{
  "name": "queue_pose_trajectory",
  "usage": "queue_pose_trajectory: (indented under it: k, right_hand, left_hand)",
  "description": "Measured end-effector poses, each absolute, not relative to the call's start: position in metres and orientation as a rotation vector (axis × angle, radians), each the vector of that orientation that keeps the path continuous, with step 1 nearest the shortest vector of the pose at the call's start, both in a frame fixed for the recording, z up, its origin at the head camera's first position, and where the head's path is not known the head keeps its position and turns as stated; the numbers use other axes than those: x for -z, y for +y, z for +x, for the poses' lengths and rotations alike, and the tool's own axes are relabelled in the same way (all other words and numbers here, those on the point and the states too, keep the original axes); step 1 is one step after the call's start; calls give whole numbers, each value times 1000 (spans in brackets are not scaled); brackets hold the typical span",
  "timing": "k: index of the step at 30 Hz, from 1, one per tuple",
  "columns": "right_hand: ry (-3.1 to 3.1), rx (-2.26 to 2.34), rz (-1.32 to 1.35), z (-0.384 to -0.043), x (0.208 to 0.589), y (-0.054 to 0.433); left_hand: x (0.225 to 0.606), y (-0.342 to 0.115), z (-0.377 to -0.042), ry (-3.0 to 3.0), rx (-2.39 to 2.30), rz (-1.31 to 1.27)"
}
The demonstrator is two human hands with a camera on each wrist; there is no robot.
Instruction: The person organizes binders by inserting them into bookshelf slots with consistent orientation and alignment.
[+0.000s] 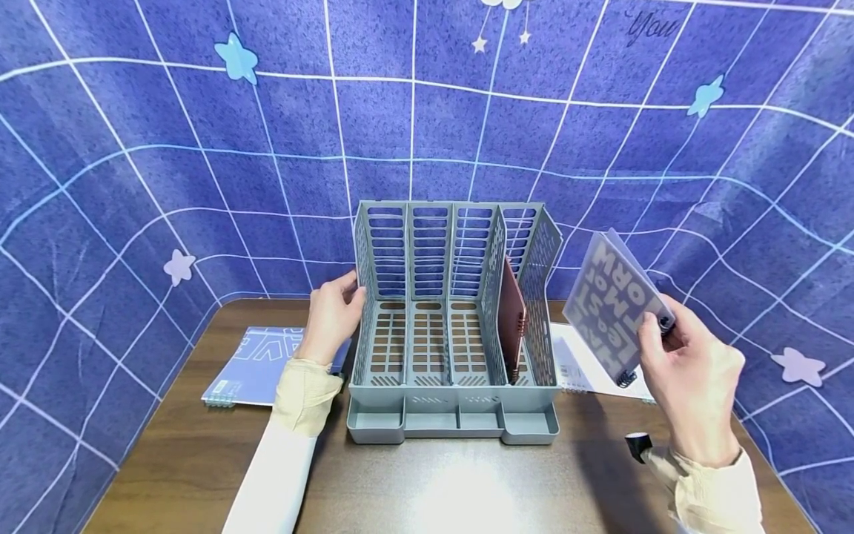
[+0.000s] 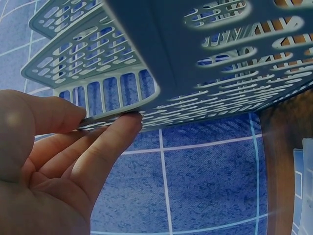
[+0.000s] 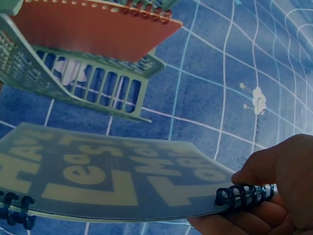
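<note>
A grey-green slotted file organizer point(image 1: 427, 400) with upright dividers stands on the table. My left hand point(image 1: 332, 315) pinches the edge of its left side wall between thumb and fingers, as the left wrist view shows closely point(image 2: 73, 161). In its rightmost compartment leans a reddish-brown spiral notebook point(image 1: 511, 319). Off to the right, my right hand point(image 1: 694, 378) holds a grey spiral notebook point(image 1: 614, 308) with big pale letters in the air, apart from the organizer. Thumb and fingers grip it at its dark ring binding point(image 3: 244, 195).
A blue-purple spiral notebook point(image 1: 253, 367) lies left of the organizer. On the right, a white spiral notebook point(image 1: 574, 363) lies partly behind the held one. Small trays line the organizer's front. A blue gridded cloth point(image 1: 287, 185) hangs behind the wooden table point(image 1: 267, 460).
</note>
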State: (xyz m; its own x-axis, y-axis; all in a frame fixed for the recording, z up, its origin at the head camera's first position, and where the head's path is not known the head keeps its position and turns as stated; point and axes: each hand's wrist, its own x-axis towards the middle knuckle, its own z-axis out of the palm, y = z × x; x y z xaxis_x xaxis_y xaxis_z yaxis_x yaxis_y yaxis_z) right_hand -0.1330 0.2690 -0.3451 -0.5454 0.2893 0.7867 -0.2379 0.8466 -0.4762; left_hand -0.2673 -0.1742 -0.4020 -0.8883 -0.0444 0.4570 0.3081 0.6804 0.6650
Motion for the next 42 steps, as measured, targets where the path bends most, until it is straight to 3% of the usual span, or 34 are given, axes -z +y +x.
queue_pose_trajectory:
  k: [42]
  right_hand:
    - [-1832,-910,-28,-114,323,223]
  left_hand:
    - [402,-173,-268,-2467,1136,-180]
